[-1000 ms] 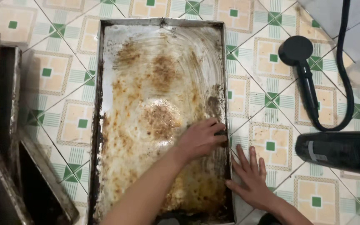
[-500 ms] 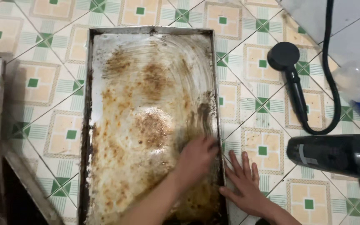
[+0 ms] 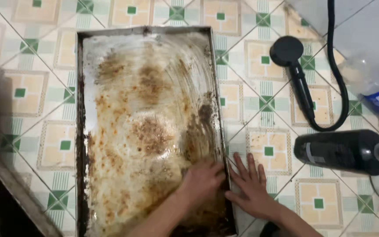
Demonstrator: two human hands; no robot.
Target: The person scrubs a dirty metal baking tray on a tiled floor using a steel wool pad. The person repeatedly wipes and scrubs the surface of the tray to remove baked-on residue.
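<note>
A large rectangular metal baking tray (image 3: 110, 48) lies on the tiled floor, coated with brown, greasy baked-on residue and pale smears. My left hand (image 3: 200, 180) presses down inside the tray at its near right corner, fingers bunched together; anything under the palm is hidden. My right hand (image 3: 252, 189) lies flat on the floor tile just outside the tray's right rim, fingers spread, thumb touching the rim.
A black handheld shower head (image 3: 291, 57) with its hose (image 3: 336, 83) lies to the right. Below it lies a black bottle (image 3: 341, 151) on its side, and a clear plastic bottle (image 3: 373, 83) sits at the far right. Dark metal trays (image 3: 9, 197) lean at the left edge.
My left hand has slid toward me along the tray's right side, its fingers now bunched rather than spread. My right hand stays flat beside the rim.
</note>
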